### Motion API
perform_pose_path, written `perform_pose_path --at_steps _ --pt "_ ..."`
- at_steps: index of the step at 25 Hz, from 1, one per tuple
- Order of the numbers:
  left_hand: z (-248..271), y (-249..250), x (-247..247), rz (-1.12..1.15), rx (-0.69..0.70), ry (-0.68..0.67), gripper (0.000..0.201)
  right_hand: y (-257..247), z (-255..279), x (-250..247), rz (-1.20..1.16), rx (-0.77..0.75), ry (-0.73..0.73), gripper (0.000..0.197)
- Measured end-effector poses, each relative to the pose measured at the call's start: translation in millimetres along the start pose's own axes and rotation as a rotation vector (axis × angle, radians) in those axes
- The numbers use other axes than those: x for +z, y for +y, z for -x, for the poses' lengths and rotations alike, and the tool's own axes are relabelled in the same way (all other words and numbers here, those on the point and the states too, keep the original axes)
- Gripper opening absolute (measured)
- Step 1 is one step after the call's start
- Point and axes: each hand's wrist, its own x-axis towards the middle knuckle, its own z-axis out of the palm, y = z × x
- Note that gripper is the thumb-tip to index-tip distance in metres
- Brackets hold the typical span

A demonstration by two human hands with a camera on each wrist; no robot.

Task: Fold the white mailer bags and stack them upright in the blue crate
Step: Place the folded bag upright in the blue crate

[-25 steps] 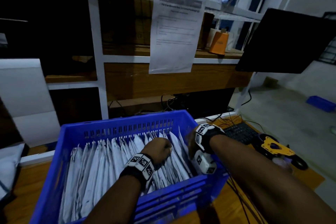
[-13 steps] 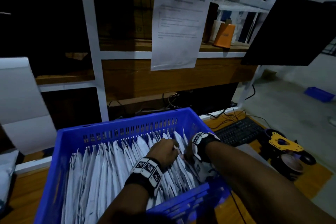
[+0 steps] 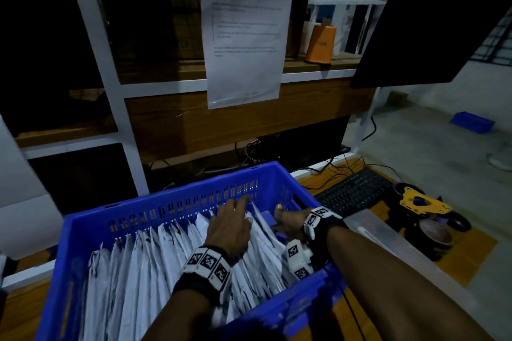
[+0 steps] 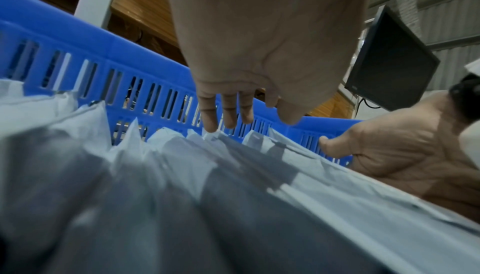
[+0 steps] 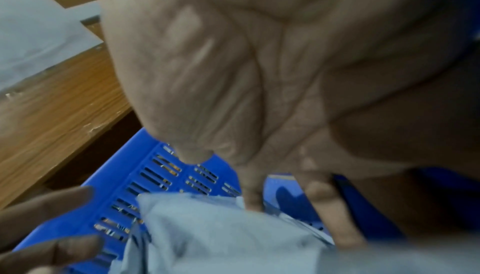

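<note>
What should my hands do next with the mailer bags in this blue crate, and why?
Probably sweep the left hand leftward, pressing the upright mailer bags together. Its fingers lie flat on their tops, while the right hand reaches into the gap by the blue crate's right wall, beside the last bag. Packing the row tighter would likely keep that gap open for another bag.

Blue crate point(image 3: 171, 210): moulded plastic, smooth with a slight sheen, slotted walls. Mailer bags point(image 3: 133, 271) inside: thin white film, matt, heavily crinkled. Worktop point(image 3: 468, 257): wood-grain, warm brown, lightly scuffed. Printed sheet point(image 3: 243, 36) up on the shelf: paper in a glossy clear sleeve. Keyboard point(image 3: 354, 192): matt black plastic.
</note>
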Motion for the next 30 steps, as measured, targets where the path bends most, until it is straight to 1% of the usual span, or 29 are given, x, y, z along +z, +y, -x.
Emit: perform_pose_path --at_steps 1,2,3,5,6,7,8,9,10,12,13,14,15,16,17,18,19,20,21,22,24,25,27,30 --pt "0 1 1 0.004 -0.005 -0.002 0.058 0 -5 5 -0.017 -0.017 -0.011 0.065" --pt "0 2 1 0.003 -0.001 -0.004 0.058 -1 -10 11 -0.027 -0.027 0.012 0.071" --pt "-1 2 2 -0.003 0.004 -0.014 0.059 -2 -11 17 -0.087 -0.024 0.037 0.077" --pt "0 0 1 -0.015 0.000 -0.061 0.062 -5 -22 27 -0.125 -0.032 0.071 0.078" --pt "1 0 1 -0.020 -0.009 -0.082 0.064 0 -46 32 -0.094 -0.048 0.078 0.083" --pt "2 0 0 -0.026 -0.019 -0.089 0.064 1 -57 35 -0.053 -0.066 0.087 0.096" --pt "3 2 0 -0.035 -0.021 -0.084 0.064 16 -103 44 -0.017 -0.118 0.131 0.115" --pt "4 2 -1 -0.041 -0.020 -0.071 0.064 35 -154 59 -0.019 -0.151 0.128 0.126" --pt "4 2 -2 -0.049 -0.017 -0.062 0.063 52 -203 71 -0.045 -0.152 0.061 0.127" --pt "4 4 -3 -0.064 -0.012 -0.064 0.063 46 -194 68 -0.003 -0.142 0.038 0.107" --pt "4 5 -3 -0.064 -0.008 -0.068 0.062 32 -165 67 0.006 -0.148 0.037 0.099" --pt "4 6 -3 -0.058 0.000 -0.071 0.062 29 -153 69 0.001 -0.139 0.015 0.091" --pt "4 7 -2 -0.046 0.008 -0.073 0.061 28 -158 72 -0.012 -0.132 -0.001 0.086" --pt "4 8 -1 -0.039 0.013 -0.075 0.060 18 -138 68 -0.046 -0.129 -0.029 0.086" --pt "5 9 -1 -0.042 0.017 -0.079 0.060 0 -90 57 -0.020 -0.134 -0.037 0.082" --pt "5 9 0 -0.048 0.018 -0.083 0.060 -15 -53 48 -0.063 -0.126 -0.008 0.072" --pt "5 9 0 -0.056 0.018 -0.091 0.060 -30 -14 40 -0.072 -0.120 -0.019 0.057" --pt "5 9 0 -0.065 0.018 -0.096 0.060 -38 10 34 -0.076 -0.098 -0.050 0.048" --pt "5 9 0 -0.075 0.021 -0.098 0.060 -43 24 27 -0.081 -0.088 -0.066 0.045" --pt "5 10 0 -0.082 0.029 -0.097 0.061 -46 25 25 -0.047 -0.079 -0.075 0.046" --pt "6 12 -1 -0.095 0.040 -0.091 0.061 -50 20 23 0.109 -0.062 -0.080 0.048" --pt "7 14 -3 -0.100 0.044 -0.082 0.061 -49 21 21 0.175 -0.044 -0.056 0.050" --pt "7 20 -9 -0.123 0.032 -0.049 0.061 -54 27 12 0.237 -0.061 -0.023 0.050" --pt "6 27 -23 -0.120 -0.030 0.048 0.059 -74 43 -6 0.318 -0.083 0.046 0.049"
